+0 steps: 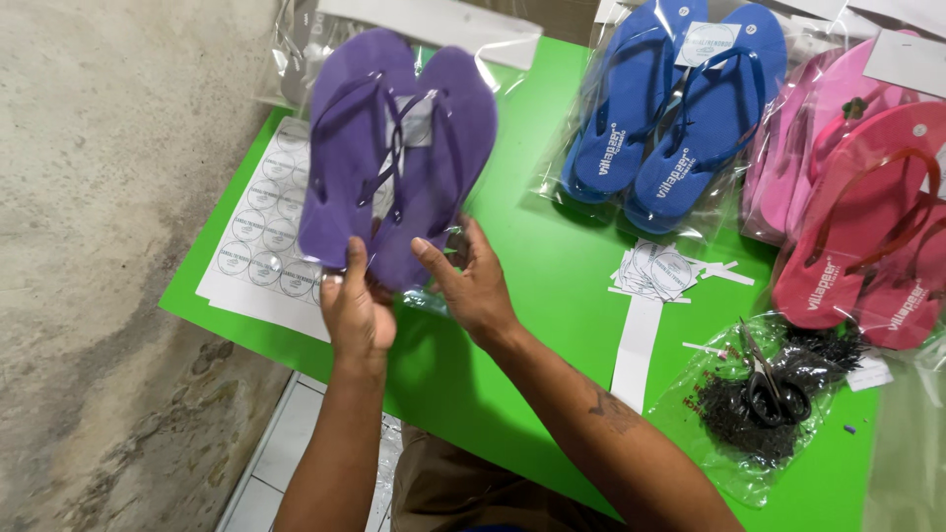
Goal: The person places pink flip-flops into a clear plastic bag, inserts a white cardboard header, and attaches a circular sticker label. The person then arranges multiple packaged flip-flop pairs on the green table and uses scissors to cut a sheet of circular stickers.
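- Two hands lift one pair of purple foam flip-flops in clear plastic above the green bench, soles facing the camera.
- Left hand: grip pinching the heel end, thumb in front.
- Right hand: fingers spread, cupping the bag's bottom.
- White sticker sheet lies beneath; bagged blue pair, pink pairs and black scissors sit rightward, well apart.
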